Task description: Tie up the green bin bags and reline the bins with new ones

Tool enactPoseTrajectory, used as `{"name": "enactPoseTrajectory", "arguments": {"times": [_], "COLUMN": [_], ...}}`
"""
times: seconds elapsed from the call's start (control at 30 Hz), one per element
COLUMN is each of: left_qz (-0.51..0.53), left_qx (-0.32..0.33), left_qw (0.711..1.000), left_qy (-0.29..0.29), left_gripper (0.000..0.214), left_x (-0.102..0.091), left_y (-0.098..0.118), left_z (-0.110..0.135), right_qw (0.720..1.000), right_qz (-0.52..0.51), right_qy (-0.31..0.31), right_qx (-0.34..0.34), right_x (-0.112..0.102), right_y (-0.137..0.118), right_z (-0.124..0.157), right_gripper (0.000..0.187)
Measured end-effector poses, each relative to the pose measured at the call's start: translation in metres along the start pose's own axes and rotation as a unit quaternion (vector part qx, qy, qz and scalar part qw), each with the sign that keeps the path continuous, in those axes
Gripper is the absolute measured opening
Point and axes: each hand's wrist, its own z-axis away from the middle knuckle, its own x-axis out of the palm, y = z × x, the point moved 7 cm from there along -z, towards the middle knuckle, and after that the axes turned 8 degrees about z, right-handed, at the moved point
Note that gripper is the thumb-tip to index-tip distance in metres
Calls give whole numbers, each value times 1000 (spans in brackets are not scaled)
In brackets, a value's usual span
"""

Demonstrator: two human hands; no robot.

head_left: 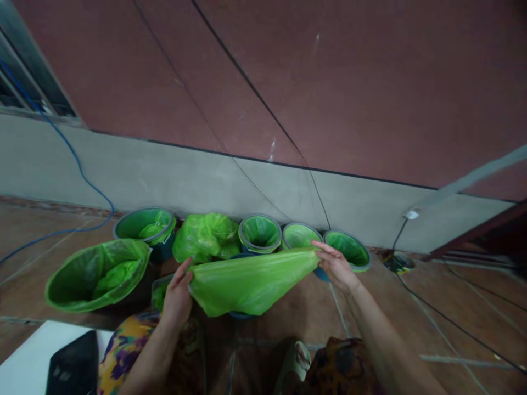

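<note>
A bright green plastic bag is stretched taut between my two hands. My left hand pinches its left corner, and my right hand grips the upper right corner. Below the bag, the dark bottom of something round shows a little; the bag hides the rest. Behind it along the wall stand bins lined with green bags: one bin in the middle, another bin partly covered by my right fingers, and a third bin just beyond my right hand.
A crumpled heap of green bags sits by the wall. Left of it are a lined bin and a wide bag-lined container. A dark phone-like object lies on a white surface. A blue cable and black cables cross the wall and floor.
</note>
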Motion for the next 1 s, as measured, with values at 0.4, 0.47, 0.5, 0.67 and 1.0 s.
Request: {"name": "enactPoseTrajectory", "arguments": {"times": [0.4, 0.47, 0.5, 0.67, 1.0], "left_qz": [-527, -589, -597, -429, -383], "left_qx": [220, 278, 305, 335, 329], "left_qw": [797, 733, 716, 823, 863], "left_qy": [-198, -197, -195, -160, 8], "left_gripper": [63, 44, 36, 22, 20], "left_x": [54, 62, 63, 47, 62], "left_y": [74, 79, 82, 96, 104], "left_z": [-3, -3, -3, -15, -1], "right_qw": [935, 884, 868, 902, 925], "right_qz": [343, 445, 470, 372, 218], "right_qy": [46, 91, 101, 111, 266], "right_qx": [-84, -110, -121, -190, -158], "right_x": [-17, -19, -20, -23, -15], "right_y": [-31, -37, -41, -59, -63], "right_z": [31, 34, 37, 49, 47], "right_gripper": [43, 26, 22, 14, 39]}}
